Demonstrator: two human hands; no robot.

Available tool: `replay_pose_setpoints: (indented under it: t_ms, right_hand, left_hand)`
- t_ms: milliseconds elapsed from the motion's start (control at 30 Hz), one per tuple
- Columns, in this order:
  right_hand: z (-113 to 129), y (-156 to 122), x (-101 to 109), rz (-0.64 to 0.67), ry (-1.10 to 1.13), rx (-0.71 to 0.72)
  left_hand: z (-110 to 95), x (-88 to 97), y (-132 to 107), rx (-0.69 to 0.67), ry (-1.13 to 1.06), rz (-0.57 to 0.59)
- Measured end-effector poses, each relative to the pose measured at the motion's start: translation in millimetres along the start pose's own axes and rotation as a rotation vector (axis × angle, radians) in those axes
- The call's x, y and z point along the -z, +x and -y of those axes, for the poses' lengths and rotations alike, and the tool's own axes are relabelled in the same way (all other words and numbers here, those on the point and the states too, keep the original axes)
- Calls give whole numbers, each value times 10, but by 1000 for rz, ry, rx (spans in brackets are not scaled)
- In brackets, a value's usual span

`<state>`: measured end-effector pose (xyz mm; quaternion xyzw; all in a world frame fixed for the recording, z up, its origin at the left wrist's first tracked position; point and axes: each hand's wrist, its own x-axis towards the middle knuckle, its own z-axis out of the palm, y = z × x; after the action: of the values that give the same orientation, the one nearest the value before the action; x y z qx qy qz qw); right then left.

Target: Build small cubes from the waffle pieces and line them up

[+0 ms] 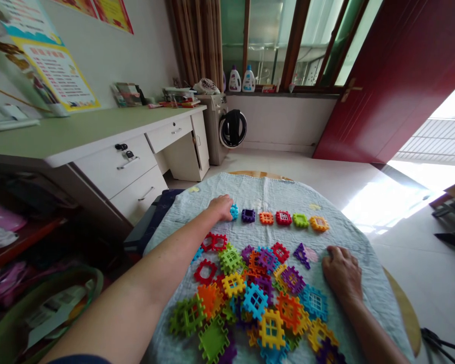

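Note:
My left hand (220, 207) reaches to the far side of the table, its fingers closed on a light blue interlocking block (234, 212). That block is at the left end of a row on the cloth. To its right stand a dark purple block (248, 216), an orange block (266, 218), a red block (283, 218), a green block (300, 220) and a yellow-orange block (319, 223). My right hand (342, 273) rests palm down on the cloth, fingers loosely bent, with nothing visible in it. Nearest to it are a purple triangular piece (302, 256) and a blue window piece (314, 302).
A heap of notched plastic pieces (256, 298) spreads over the near half of the round table, on a pale blue tablecloth (280, 194). Beyond are a desk (98, 131), a washing machine (216, 131) with its door open, and a red door (375, 86).

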<state>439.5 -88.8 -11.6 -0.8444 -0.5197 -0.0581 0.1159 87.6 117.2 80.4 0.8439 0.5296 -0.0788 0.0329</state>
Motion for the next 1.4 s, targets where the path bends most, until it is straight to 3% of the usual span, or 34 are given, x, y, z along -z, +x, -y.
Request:
replay_pose_setpoints:
  t_ms: [167,400,1400]
  right_hand:
    - [6,-2,8,1,-1,-5]
    - [-6,-4,-7,-22,2,6]
    - [7,-7,12,-5,8,-9]
  left_hand:
    - [39,-87,98,1,-23,55]
    - [77,-171,160,-27,-70,33]
    - [123,-195,219,2,-157,62]
